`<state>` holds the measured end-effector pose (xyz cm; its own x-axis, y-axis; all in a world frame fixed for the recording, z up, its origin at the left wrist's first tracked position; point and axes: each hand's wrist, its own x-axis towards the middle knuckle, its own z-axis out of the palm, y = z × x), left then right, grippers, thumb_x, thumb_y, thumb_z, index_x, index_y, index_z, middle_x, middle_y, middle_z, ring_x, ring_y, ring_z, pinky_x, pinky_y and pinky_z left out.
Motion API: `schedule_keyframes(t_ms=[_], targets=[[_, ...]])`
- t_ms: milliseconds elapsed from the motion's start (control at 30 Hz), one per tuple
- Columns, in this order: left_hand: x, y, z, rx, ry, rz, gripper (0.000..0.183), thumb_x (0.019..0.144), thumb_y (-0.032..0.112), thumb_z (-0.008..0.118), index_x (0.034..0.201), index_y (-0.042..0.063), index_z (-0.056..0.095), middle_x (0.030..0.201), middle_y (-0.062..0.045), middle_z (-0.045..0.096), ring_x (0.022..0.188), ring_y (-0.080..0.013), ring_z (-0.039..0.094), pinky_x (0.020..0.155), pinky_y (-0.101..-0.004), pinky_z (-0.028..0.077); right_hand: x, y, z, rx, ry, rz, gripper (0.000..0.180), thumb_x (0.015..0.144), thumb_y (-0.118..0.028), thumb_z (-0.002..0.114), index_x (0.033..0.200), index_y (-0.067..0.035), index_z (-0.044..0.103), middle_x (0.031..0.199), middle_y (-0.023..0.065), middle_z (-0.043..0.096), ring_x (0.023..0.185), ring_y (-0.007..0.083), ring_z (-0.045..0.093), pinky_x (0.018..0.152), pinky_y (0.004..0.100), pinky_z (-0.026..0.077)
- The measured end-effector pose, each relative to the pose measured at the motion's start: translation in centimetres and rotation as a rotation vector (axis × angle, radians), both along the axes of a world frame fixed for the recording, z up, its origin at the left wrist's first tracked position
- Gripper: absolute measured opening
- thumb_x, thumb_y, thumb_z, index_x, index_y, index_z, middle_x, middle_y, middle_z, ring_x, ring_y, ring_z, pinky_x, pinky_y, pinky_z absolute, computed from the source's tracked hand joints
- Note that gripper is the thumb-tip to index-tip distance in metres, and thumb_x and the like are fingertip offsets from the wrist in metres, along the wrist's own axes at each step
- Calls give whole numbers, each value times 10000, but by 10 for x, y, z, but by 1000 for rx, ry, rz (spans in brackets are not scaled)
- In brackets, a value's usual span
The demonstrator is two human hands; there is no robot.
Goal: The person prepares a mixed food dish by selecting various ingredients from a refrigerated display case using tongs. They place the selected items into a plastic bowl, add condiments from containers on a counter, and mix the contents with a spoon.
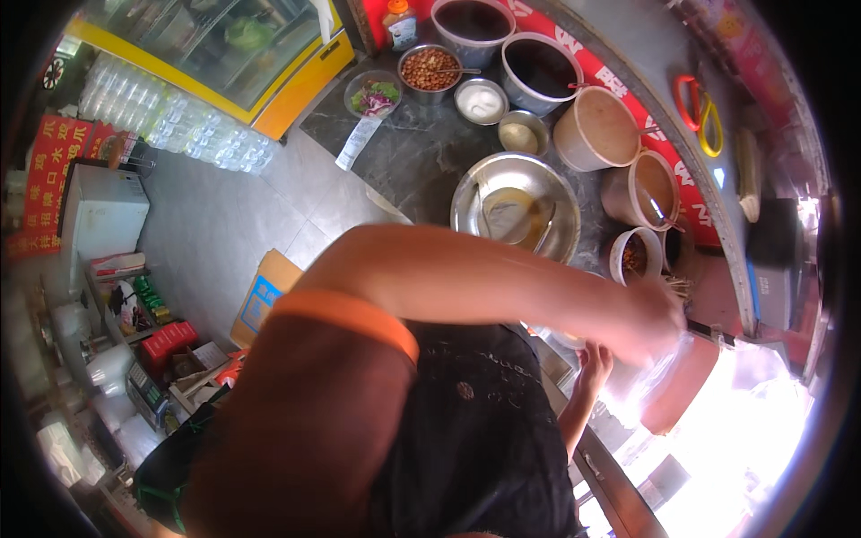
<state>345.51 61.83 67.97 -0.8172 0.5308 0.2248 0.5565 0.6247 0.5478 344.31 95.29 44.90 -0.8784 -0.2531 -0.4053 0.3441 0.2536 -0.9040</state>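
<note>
My left arm reaches across my body to the right, and my left hand [649, 326] is blurred above thin clear plastic [662, 366]; its fingers cannot be made out, nor whether they hold the plastic. My right hand [595, 363] is raised close to my dark apron, fingers bent, beside a partly hidden container [570, 340]; its grip is unclear. Beyond my left forearm a large steel bowl [459, 208] holds some liquid and a utensil. A small tub of dark red seasoning [632, 259] stands near my left wrist, with thin sticks [676, 286] beside it.
Tubs of dark liquid [541, 67] and brown sauce [597, 128] line the counter's curved edge. Nearer are bowls of peanuts [430, 69], white powder [481, 101] and salad [373, 95]. Scissors [699, 114] lie beyond the rim. A cardboard box [266, 296] stands left of my arm.
</note>
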Motion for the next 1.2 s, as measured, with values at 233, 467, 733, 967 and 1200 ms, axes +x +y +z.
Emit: schedule_keyframes(t_ms=[233, 467, 733, 967, 1200], targets=[[125, -115, -186, 1474, -1128, 530, 886, 1077, 727, 553, 1610, 22, 485, 1532, -164, 634, 1473, -250, 550, 1195, -434, 474, 76, -137, 120, -237, -157, 72, 113, 1054, -64, 653, 1134, -10, 712, 1005, 26, 737, 827, 108, 658, 753, 257, 530], [183, -124, -203, 2116, -1076, -7, 675, 1174, 518, 465, 1616, 8, 482, 1565, -167, 622, 1383, -292, 651, 1174, -474, 529, 88, -237, 123, -214, -96, 263, 338, 976, 26, 618, 1308, 36, 682, 1116, 82, 732, 1006, 168, 686, 905, 282, 536], [176, -124, -212, 1838, -1148, 137, 567, 1177, 430, 489, 1573, 25, 517, 1460, -127, 665, 1299, -235, 673, 1128, -401, 539, 49, -288, 169, -236, 354, 683, 470, 799, 175, 524, 1161, 1, 767, 1183, 105, 694, 1191, 235, 673, 1021, 355, 531], [162, -103, -230, 1231, -863, 289, 624, 1148, 476, 522, 1567, 14, 541, 1482, -139, 664, 1348, -250, 652, 1157, -406, 522, 25, -268, 190, -50, 789, 886, 363, 856, 123, 682, 1158, -41, 798, 1179, 128, 729, 1131, 332, 724, 946, 406, 598], [175, -76, -213, 1668, -1132, 436, 748, 1139, 516, 520, 1664, -10, 435, 1624, -184, 565, 1448, -304, 590, 1232, -446, 467, 3, -197, 154, 11, 399, 607, 204, 996, 28, 755, 1194, -16, 779, 1177, 119, 754, 1050, 228, 768, 894, 349, 644]])
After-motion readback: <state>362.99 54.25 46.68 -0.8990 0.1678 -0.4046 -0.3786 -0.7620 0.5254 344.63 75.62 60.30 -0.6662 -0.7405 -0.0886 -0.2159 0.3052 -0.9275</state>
